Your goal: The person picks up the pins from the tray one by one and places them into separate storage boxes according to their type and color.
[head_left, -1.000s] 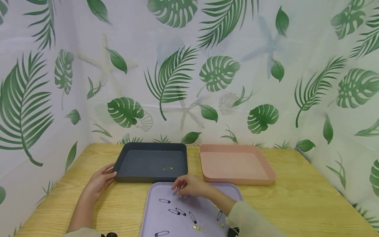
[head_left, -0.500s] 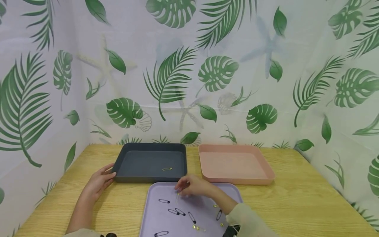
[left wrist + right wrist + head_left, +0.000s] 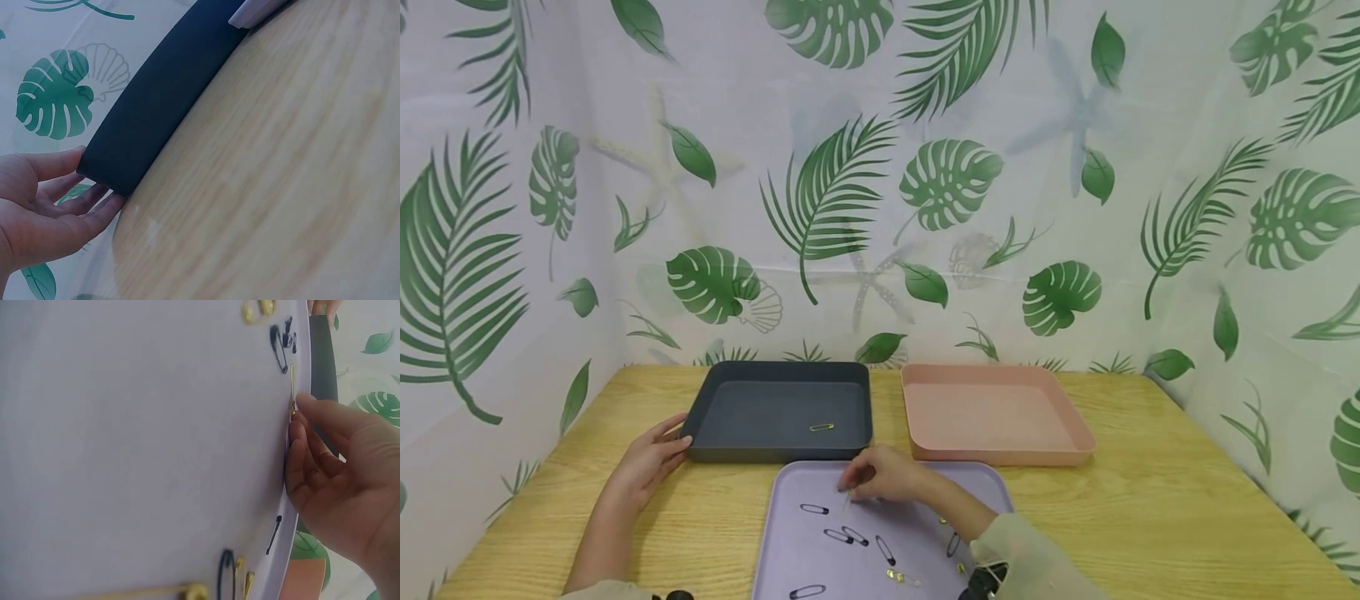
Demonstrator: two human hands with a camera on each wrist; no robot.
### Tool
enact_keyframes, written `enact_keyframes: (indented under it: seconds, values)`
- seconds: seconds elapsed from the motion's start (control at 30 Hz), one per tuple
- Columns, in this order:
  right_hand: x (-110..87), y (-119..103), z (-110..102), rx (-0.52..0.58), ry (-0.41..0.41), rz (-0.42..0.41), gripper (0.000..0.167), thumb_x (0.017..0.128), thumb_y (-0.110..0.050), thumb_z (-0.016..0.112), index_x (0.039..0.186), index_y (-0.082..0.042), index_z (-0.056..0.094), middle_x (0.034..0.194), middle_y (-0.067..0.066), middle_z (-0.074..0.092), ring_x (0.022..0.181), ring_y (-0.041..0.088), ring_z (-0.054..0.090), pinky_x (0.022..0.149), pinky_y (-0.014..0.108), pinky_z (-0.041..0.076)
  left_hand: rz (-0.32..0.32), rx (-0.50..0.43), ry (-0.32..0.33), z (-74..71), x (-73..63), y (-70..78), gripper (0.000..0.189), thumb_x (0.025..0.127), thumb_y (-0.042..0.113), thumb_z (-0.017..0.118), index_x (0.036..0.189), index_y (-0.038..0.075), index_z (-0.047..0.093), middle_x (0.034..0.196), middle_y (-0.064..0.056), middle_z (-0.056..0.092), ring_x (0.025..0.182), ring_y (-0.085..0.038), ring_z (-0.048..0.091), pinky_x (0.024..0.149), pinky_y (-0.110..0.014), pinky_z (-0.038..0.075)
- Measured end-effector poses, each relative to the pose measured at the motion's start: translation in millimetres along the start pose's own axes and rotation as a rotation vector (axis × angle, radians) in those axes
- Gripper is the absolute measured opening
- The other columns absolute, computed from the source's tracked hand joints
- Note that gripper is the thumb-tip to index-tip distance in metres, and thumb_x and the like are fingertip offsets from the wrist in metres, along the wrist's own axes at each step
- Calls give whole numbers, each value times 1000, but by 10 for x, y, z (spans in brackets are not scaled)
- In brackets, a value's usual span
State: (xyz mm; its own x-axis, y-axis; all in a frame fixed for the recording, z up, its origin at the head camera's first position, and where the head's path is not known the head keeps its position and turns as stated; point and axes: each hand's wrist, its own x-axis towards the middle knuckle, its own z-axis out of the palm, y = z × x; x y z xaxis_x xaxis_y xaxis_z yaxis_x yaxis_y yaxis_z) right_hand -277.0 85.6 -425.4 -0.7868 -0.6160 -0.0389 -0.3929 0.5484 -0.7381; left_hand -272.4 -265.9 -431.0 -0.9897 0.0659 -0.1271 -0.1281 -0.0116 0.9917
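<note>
While the left hand [image 3: 646, 467] rests relaxed fingers against a dark tray [image 3: 760, 417], the right hand [image 3: 886, 476] pinches a gold safety pin [image 3: 292, 387].

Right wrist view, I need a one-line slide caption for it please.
Right grip pinches a gold pin near the edge of the lilac tray, with black pins nearby.
</note>
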Motion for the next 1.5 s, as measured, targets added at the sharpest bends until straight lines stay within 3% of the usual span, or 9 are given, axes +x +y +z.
enact_keyframes:
  seconds: [0.3, 0.73, 1.07, 1.5]
  values:
    - [-39, -27, 24, -126, 37, -20, 11, 76, -4, 74, 74, -13, 68, 75, -8, 52, 66, 5, 48, 55, 19, 45, 1, -1, -2, -8, 4, -2, 60, 96, 4, 45, 146, -2, 12, 144, -31, 14, 110, -11, 47, 96, -26, 38]
    - [-80, 6, 5, -74, 28, -9, 12, 76, 1, 71, 77, -11, 68, 76, -7, 54, 68, 7, 48, 56, 19, 44, -7, 1, 5, 1, 7, -23, 59, 97, 3, 44, 146, -1, 12, 144, -30, 13, 110, -11, 46, 97, -26, 37]
    - [-89, 7, -12, -39, 23, -23, 15, 76, 4, 70, 76, -11, 67, 76, -6, 56, 69, 8, 49, 58, 20, 45, -15, 9, -1, -11, 13, -14, 60, 97, 5, 45, 146, 0, 11, 145, -30, 11, 125, -26, 33, 99, -28, 35]
    - [-96, 25, -21, -27, 3, -55, 14, 78, 4, 69, 83, -9, 71, 77, -6, 58, 72, 6, 50, 62, 20, 45, -7, 2, -7, -24, 0, -9, 61, 97, 6, 46, 146, 0, 12, 145, -29, 12, 112, -11, 45, 95, -23, 38]
